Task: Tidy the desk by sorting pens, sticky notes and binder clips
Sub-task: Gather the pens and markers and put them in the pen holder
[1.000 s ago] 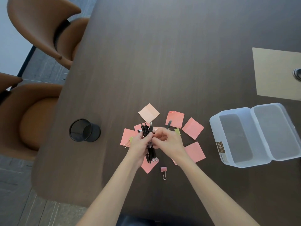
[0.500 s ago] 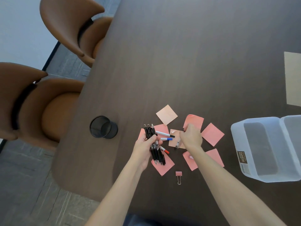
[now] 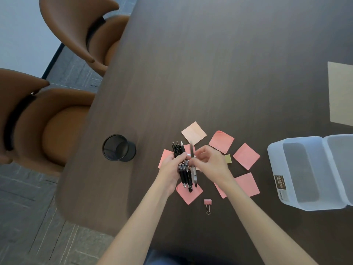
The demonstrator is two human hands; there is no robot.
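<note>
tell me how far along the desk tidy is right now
Nothing is stored yet: the mesh pen cup and the clear plastic box both look empty. In hand: the left hand grips a bundle of black pens while the right hand adds another pen. Left: the pink sticky notes are scattered on the desk and the pink binder clip lies loose.

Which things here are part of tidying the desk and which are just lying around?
Part of the job:
pens in the left hand
sticky notes
binder clip
mesh cup
plastic box

Just lying around:
tan sheet
chairs
</note>
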